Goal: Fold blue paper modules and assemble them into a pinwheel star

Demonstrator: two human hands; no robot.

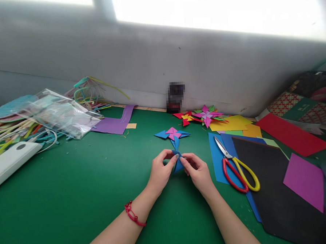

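Between both hands is a small folded piece of blue paper (178, 166), held just above the green table. My left hand (161, 170) pinches its upper left edge with thumb and fingers. My right hand (197, 170) grips its right side between thumb and forefinger; the other fingers curl beneath. Right beyond the fingertips lies a folded paper star (173, 133) with a pink centre and blue points, its nearest point reaching almost to the held paper. I cannot tell whether they touch. The inner side of the held piece is hidden by the fingers.
Scissors (228, 155) with red and yellow handles lie on blue and black sheets (275, 181) at the right. Finished folded stars (207, 115) sit at the back. Purple paper (112, 125), a clear plastic bag (61, 112), pipe cleaners and a white power strip (12, 162) are at the left.
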